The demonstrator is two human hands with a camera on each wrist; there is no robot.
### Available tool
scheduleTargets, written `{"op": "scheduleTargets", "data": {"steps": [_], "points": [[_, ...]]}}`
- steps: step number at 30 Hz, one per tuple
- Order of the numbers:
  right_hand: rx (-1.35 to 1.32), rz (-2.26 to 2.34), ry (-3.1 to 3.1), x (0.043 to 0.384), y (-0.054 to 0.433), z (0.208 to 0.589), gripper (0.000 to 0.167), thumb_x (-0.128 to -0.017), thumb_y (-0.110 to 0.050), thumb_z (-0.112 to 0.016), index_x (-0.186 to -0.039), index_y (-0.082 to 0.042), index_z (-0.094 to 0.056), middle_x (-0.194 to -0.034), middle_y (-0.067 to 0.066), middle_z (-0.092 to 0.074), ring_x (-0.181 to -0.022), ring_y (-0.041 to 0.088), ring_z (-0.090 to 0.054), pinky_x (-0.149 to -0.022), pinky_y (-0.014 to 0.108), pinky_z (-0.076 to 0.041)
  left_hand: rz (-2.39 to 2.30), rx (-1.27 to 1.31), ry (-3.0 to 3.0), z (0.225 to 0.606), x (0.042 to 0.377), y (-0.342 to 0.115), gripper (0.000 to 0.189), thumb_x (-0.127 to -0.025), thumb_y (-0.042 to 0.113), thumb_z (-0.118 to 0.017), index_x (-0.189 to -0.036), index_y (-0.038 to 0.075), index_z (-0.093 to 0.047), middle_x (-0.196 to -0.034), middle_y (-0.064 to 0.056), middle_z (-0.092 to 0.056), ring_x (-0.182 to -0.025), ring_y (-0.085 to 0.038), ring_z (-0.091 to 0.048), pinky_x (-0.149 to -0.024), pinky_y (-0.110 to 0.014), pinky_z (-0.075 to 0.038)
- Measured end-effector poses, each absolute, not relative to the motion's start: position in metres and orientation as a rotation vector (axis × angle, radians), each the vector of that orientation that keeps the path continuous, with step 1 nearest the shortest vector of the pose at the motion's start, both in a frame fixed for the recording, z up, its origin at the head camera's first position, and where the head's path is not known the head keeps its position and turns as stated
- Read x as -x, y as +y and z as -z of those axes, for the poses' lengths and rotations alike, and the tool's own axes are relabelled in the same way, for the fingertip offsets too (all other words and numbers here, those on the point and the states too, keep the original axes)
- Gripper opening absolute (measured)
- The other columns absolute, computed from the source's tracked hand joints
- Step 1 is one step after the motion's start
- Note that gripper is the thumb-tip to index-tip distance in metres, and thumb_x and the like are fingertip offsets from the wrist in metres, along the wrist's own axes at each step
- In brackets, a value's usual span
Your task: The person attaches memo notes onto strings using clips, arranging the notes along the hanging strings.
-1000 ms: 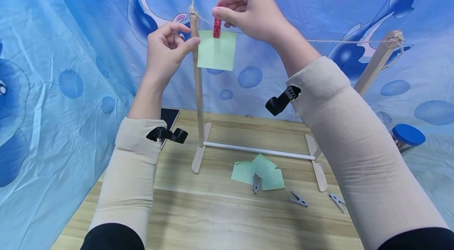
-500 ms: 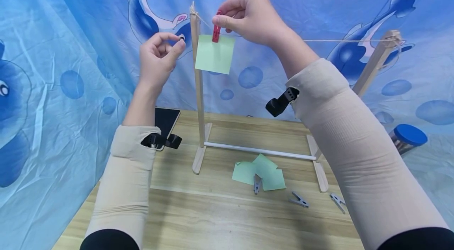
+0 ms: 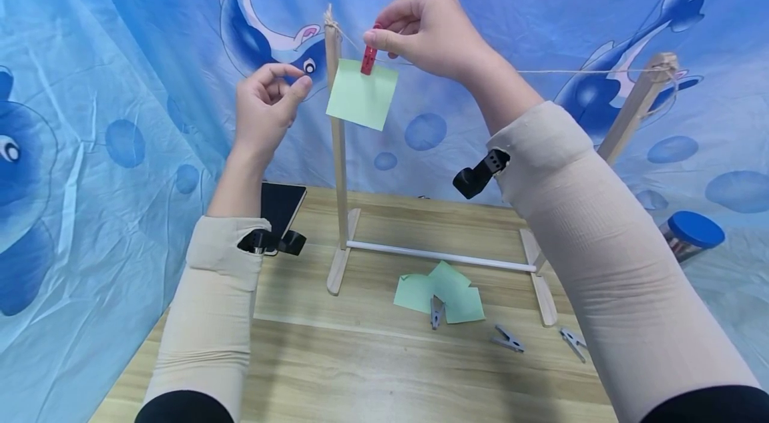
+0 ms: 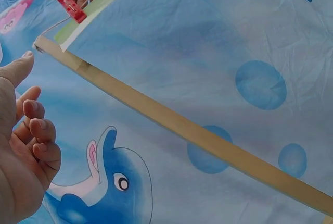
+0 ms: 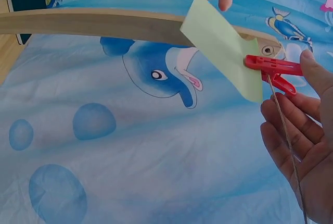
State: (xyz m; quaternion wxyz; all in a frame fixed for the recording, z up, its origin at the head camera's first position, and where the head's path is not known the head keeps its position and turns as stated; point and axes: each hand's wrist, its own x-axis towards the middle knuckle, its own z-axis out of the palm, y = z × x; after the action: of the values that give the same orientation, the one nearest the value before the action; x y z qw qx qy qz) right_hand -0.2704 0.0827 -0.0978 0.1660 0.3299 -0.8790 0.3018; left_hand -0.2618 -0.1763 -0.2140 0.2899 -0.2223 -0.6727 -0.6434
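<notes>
Now your right hand [image 3: 430, 33] pinches the red clip [image 3: 369, 59] by its handle end, between thumb and fingers, while your left hand [image 3: 265, 103] is apart from everything, its fingers loosely bent and holding nothing. The clip bites the upper edge of the green note [image 3: 362, 97], which hangs tilted by the string [image 3: 577, 71], just beside the left wooden post [image 3: 338, 163]. Whether the string is truly caught in the clip, I cannot tell; I would check this before loosening the pinch. It may also help to steady a lower corner lightly with your left hand, so that the paper becomes level. Below, on the table [image 3: 360, 373], lie more green notes [image 3: 414, 291] and grey clips [image 3: 512, 343].
</notes>
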Motion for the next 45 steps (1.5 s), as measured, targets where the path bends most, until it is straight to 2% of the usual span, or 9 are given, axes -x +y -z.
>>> {"op": "scheduleTargets", "data": {"steps": [7, 16, 22, 26, 29, 33, 36, 40, 45], "points": [[-0.933, -0.860, -2.507, 0.271, 0.086, 0.097, 0.042, -0.095, -0.044, -0.069, -0.118, -0.009, -0.075, -0.105, 0.001, -0.075, -0.088, 0.009, -0.069, -0.080, 0.024, -0.054, 1.700, 0.597, -1.806, 0.216, 0.261, -0.179, 0.012, -0.092, 0.014, -0.075, -0.103, 0.011, -0.073, -0.061, 0.000, -0.051, -0.050, -0.013, -0.042, -0.047, -0.022, -0.033], [-0.868, -0.905, -2.346, 0.264, 0.097, 0.095, 0.052, -0.096, -0.041, -0.069, -0.138, -0.010, -0.062, -0.125, 0.004, -0.066, -0.111, 0.011, -0.061, -0.097, 0.019, -0.047, 1.736, 0.595, -1.805, 0.223, 0.257, -0.180, 0.010, -0.095, 0.018, -0.072, -0.102, 0.010, -0.071, -0.059, -0.001, -0.048, -0.048, -0.014, -0.043, -0.045, -0.022, -0.032], [-1.013, -0.987, -1.808, 0.250, 0.115, 0.115, 0.035, -0.093, -0.020, -0.073, -0.121, 0.001, -0.069, -0.107, 0.009, -0.069, -0.095, 0.009, -0.062, -0.079, 0.017, -0.050, 1.727, 0.523, -1.795, 0.247, 0.255, -0.179, 0.011, -0.097, 0.019, -0.070, -0.097, 0.009, -0.071, -0.056, 0.002, -0.048, -0.045, -0.010, -0.042, -0.043, -0.020, -0.034], [-1.171, -1.036, -1.515, 0.232, 0.132, 0.155, 0.029, -0.089, -0.018, -0.072, -0.100, 0.008, -0.072, -0.082, 0.014, -0.069, -0.073, 0.008, -0.058, -0.066, 0.018, -0.047, 1.650, 0.451, -1.953, 0.283, 0.246, -0.179, 0.019, -0.098, 0.019, -0.069, -0.102, 0.001, -0.071, -0.061, 0.004, -0.054, -0.047, -0.011, -0.048, -0.045, -0.020, -0.042], [-1.222, -1.033, -1.547, 0.214, 0.149, 0.195, 0.039, -0.093, -0.030, -0.071, -0.095, 0.009, -0.072, -0.077, 0.016, -0.069, -0.070, 0.011, -0.058, -0.066, 0.019, -0.049, 1.574, 0.432, -2.105, 0.315, 0.234, -0.180, 0.023, -0.098, 0.020, -0.069, -0.105, -0.001, -0.070, -0.065, 0.002, -0.057, -0.051, -0.015, -0.052, -0.045, -0.021, -0.042], [-1.167, -1.024, -1.760, 0.195, 0.176, 0.253, 0.043, -0.096, -0.038, -0.069, -0.099, 0.005, -0.073, -0.085, 0.014, -0.073, -0.074, 0.021, -0.065, -0.073, 0.021, -0.052, 1.434, 0.402, -2.183, 0.353, 0.217, -0.177, 0.018, -0.098, 0.021, -0.070, -0.099, 0.004, -0.073, -0.068, -0.001, -0.062, -0.054, -0.015, -0.056, -0.047, -0.020, -0.045], [-1.019, -1.020, -1.979, 0.185, 0.198, 0.296, 0.033, -0.093, -0.028, -0.073, -0.107, 0.002, -0.073, -0.096, 0.012, -0.075, -0.082, 0.025, -0.067, -0.080, 0.022, -0.052, 1.321, 0.384, -2.208, 0.374, 0.208, -0.171, 0.016, -0.097, 0.023, -0.071, -0.095, 0.007, -0.074, -0.072, 0.000, -0.066, -0.061, -0.011, -0.061, -0.055, -0.021, -0.052], [-0.761, -1.012, -2.252, 0.175, 0.223, 0.350, 0.032, -0.086, -0.012, -0.078, -0.115, -0.001, -0.072, -0.108, 0.010, -0.075, -0.095, 0.024, -0.067, -0.085, 0.031, -0.053, 1.210, 0.438, -2.238, 0.394, 0.197, -0.158, 0.012, -0.093, 0.020, -0.074, -0.093, 0.008, -0.075, -0.081, 0.000, -0.069, -0.077, -0.013, -0.064, -0.070, -0.036, -0.057], [-0.646, -1.064, -2.418, 0.163, 0.246, 0.407, 0.033, -0.086, -0.010, -0.079, -0.117, 0.000, -0.071, -0.109, 0.012, -0.074, -0.097, 0.026, -0.069, -0.089, 0.047, -0.054, 1.236, 0.584, -2.297, 0.416, 0.189, -0.139, 0.009, -0.093, 0.016, -0.073, -0.096, 0.008, -0.074, -0.090, -0.002, -0.068, -0.090, -0.020, -0.063, -0.085, -0.050, -0.051]]}}
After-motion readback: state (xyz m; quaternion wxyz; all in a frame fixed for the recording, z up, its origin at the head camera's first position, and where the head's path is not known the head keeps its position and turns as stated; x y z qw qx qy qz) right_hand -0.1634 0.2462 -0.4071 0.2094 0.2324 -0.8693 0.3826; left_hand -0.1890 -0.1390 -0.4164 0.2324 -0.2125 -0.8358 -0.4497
